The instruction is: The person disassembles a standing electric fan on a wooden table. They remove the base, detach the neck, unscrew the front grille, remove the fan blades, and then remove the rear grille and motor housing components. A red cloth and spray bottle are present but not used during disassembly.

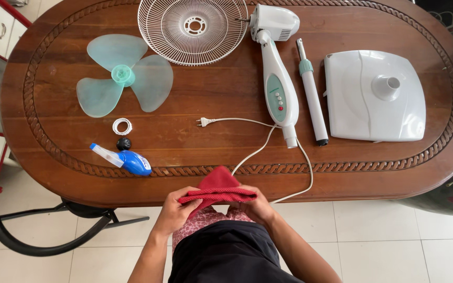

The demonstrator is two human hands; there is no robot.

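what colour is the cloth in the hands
Red, with a fine dotted texture. The cloth is held folded between the left hand and right hand, seen in the head view.

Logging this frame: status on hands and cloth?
Left hand and right hand both grip the folded red cloth at the table edge. White cord runs beside it. Fan parts untouched.

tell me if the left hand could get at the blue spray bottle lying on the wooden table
Probably yes: the blue spray bottle lies near the table edge with nothing between it and the left hand, though that hand now grips the folded red cloth.
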